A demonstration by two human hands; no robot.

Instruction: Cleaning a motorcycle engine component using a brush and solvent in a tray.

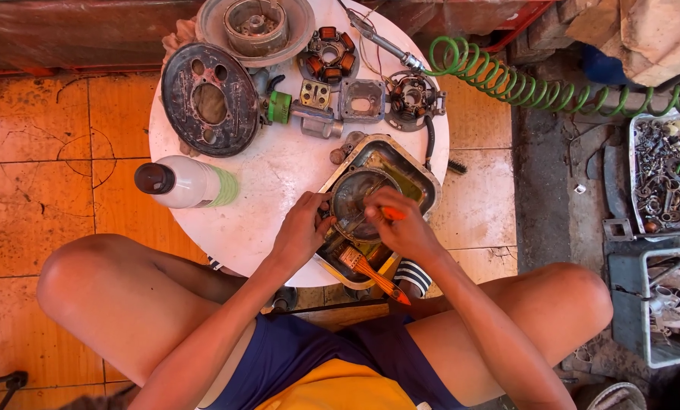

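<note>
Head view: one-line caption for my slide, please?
Both hands, left hand and right hand, work a round metal part in an oily tray on a white table.

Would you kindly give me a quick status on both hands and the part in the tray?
Left hand steadying round metal part in tray. Right hand working it with orange-handled tool. Paintbrush lies beneath; nothing blocking.

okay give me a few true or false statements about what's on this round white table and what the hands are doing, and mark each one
1. Both hands are over the metal tray. True: the left hand and right hand touch the round metal part in it.
2. The white bottle stands upright. False: it lies on its side.
3. A paintbrush rests at the tray's near end. True.
4. The green coiled hose lies inside the tray. False: it runs off the table's far edge to the right.
</note>
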